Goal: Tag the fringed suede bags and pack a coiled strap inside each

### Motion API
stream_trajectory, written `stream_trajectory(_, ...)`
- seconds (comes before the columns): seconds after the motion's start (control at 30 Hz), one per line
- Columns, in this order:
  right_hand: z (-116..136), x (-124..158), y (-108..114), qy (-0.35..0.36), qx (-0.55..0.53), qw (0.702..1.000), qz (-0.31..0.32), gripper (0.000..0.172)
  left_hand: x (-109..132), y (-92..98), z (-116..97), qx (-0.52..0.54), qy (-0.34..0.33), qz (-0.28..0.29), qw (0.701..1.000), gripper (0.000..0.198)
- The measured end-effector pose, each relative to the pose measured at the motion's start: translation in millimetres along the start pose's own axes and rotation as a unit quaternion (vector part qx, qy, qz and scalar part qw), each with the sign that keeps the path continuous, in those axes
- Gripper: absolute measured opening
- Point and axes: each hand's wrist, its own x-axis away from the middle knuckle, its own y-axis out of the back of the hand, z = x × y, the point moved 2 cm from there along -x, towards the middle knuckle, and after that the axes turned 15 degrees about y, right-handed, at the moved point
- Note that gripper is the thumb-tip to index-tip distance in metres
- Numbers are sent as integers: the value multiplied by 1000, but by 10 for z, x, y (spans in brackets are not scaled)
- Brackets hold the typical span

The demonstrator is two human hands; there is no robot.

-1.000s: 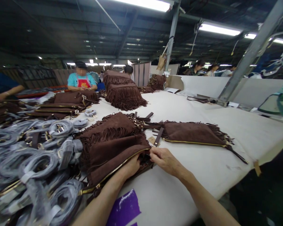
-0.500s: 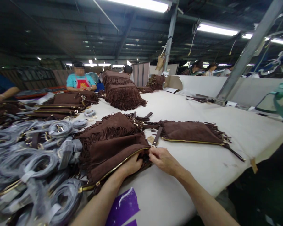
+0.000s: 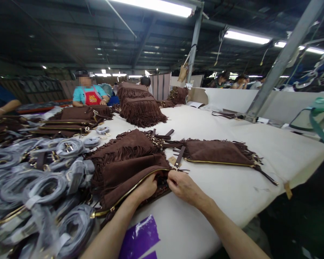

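A brown suede bag (image 3: 135, 172) with a gold zipper lies in front of me, its zipper undone and its mouth gaping. My left hand (image 3: 148, 186) reaches into that mouth, and the bag hides most of its fingers. At the right end of the zipper, my right hand (image 3: 182, 185) is closed on the bag's edge, beside a short brown strap tab (image 3: 179, 157) with a metal ring. Just behind lies another brown bag part with fringe (image 3: 132, 142). A paper tag (image 3: 172, 160) pokes out near the tab.
Coiled straps in plastic wrap (image 3: 47, 189) crowd the left. A flat fringed bag (image 3: 216, 151) lies to the right. Fringed bags are piled (image 3: 143, 108) at the back. A purple sheet (image 3: 140, 237) lies near me on the white table (image 3: 280, 144). A co-worker (image 3: 89, 93) sits across.
My right hand has shifted slightly left, still at the bag's corner. The left hand has moved a little left in the opening, which shows wider. The co-worker across has shifted.
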Motion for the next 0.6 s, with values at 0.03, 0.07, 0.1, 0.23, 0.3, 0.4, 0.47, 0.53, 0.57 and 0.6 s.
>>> stream_trajectory(0.03,7,-4,-28,-2,21,1000,5,18,-5,1,6,2,6,-2,1000,49)
stream_trajectory(0.07,13,-11,-57,-7,42,999,12,17,-15,-1,15,4,12,-5,1000,49)
stream_trajectory(0.1,20,-20,-86,-12,61,998,22,17,-28,-6,24,10,16,-8,1000,48)
stream_trajectory(0.23,28,-43,-166,-27,120,990,62,17,-41,-40,42,34,17,-23,999,43)
stream_trajectory(0.3,11,-15,-187,-20,129,989,71,18,16,-39,19,28,26,-42,998,43)
stream_trajectory(0.4,-59,58,-210,22,104,994,37,20,153,8,-65,16,36,-71,997,38)
stream_trajectory(0.47,-123,88,-223,56,81,995,-24,22,221,55,-125,40,32,-70,996,36)
stream_trajectory(0.53,-159,90,-232,83,53,991,-92,21,253,86,-160,122,19,-33,992,38)
stream_trajectory(0.57,-159,83,-235,93,39,988,-116,22,259,88,-162,166,20,-9,986,38)
stream_trajectory(0.6,-145,72,-236,104,26,986,-132,23,263,79,-154,199,33,10,979,37)
